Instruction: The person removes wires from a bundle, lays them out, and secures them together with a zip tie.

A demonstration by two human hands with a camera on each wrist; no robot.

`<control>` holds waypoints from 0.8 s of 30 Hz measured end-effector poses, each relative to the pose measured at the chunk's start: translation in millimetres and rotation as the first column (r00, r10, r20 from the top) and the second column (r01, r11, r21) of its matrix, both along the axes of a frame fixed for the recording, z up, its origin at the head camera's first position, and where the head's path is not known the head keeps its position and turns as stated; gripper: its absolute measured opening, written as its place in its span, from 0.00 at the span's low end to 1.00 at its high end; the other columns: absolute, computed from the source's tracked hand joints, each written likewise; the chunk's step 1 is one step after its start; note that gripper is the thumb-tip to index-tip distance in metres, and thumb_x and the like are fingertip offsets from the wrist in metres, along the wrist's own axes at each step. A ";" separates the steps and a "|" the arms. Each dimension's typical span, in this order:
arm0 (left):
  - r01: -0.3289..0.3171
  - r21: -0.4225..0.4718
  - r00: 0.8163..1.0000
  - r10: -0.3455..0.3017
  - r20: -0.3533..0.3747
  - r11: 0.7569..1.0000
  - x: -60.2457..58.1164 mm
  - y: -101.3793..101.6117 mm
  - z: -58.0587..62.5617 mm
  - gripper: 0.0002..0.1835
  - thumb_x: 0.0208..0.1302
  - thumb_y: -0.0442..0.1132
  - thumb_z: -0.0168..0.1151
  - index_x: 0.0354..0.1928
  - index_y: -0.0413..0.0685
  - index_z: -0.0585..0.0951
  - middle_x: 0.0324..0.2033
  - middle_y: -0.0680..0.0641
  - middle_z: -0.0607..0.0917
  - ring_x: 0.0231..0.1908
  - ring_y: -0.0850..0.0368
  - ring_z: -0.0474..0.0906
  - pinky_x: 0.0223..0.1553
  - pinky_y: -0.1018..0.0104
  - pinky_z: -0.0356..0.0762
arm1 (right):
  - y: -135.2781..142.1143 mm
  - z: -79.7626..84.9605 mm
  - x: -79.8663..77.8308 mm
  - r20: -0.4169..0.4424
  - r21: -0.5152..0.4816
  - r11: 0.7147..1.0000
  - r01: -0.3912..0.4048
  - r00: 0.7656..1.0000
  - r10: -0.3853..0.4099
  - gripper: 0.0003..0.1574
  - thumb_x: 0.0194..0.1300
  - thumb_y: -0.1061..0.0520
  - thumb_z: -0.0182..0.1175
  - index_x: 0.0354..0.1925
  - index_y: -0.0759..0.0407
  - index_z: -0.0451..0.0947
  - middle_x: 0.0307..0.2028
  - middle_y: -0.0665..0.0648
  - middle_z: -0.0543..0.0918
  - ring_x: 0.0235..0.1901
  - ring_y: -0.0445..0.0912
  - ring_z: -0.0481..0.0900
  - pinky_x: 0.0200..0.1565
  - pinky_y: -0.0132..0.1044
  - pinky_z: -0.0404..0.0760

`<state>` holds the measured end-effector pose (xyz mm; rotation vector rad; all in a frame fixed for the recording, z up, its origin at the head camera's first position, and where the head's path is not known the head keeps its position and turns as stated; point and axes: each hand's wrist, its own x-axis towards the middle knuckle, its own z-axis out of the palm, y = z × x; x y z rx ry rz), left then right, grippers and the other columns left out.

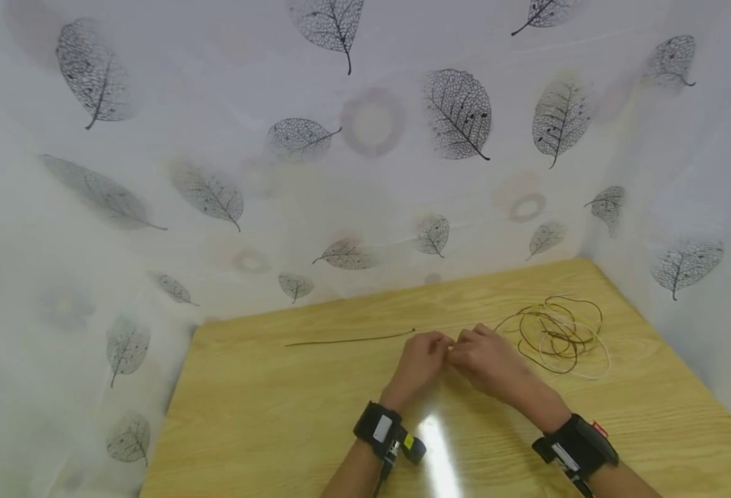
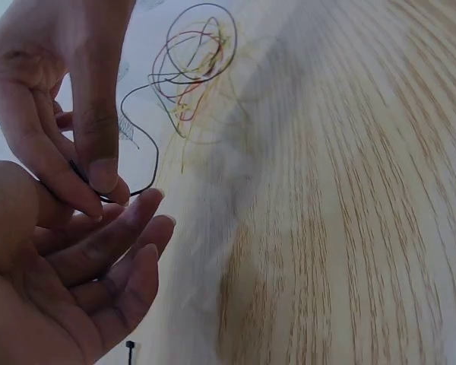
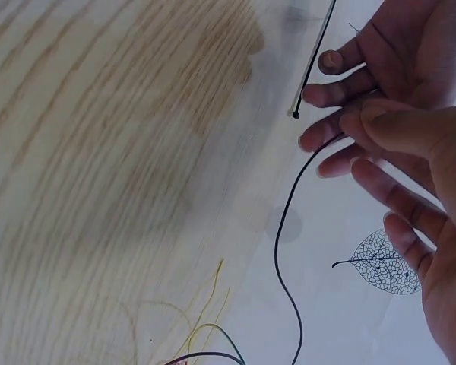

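Note:
Both hands meet near the middle of the table in the head view. My right hand [image 1: 489,363] pinches a thin black wire [image 3: 277,251] between thumb and fingertips. My left hand [image 1: 418,363] is right up against it, fingertips at the same stretch of wire. In the left wrist view, the left hand's other fingers [image 2: 99,262] curve loosely, palm up, and its thumb tip is hidden behind the right hand's fingers. From the hands the wire loops away to a loose tangle of wires [image 1: 561,335] on the right, in brown, yellow, white and other colours.
A straight, thin cable tie [image 1: 349,340] with a small dark head lies left of the hands. The wood-grain table [image 1: 247,415] borders on white sheeting [image 1: 216,104] printed with leaves, at the back and both sides. Each wrist carries a black strap [image 1: 579,446].

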<state>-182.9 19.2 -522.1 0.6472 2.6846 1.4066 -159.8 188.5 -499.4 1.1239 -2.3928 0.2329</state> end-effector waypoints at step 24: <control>-0.029 -0.058 0.997 0.033 0.070 0.998 9.6 -22.9 5.8 0.04 0.63 0.40 0.66 0.35 0.53 0.88 0.28 0.60 0.86 0.17 0.69 0.77 0.16 0.76 0.74 | 24.9 -22.3 -15.5 -0.059 0.023 0.987 0.156 0.986 -0.155 0.09 0.44 0.55 0.76 0.28 0.48 0.87 0.20 0.47 0.85 0.26 0.46 0.73 0.32 0.41 0.71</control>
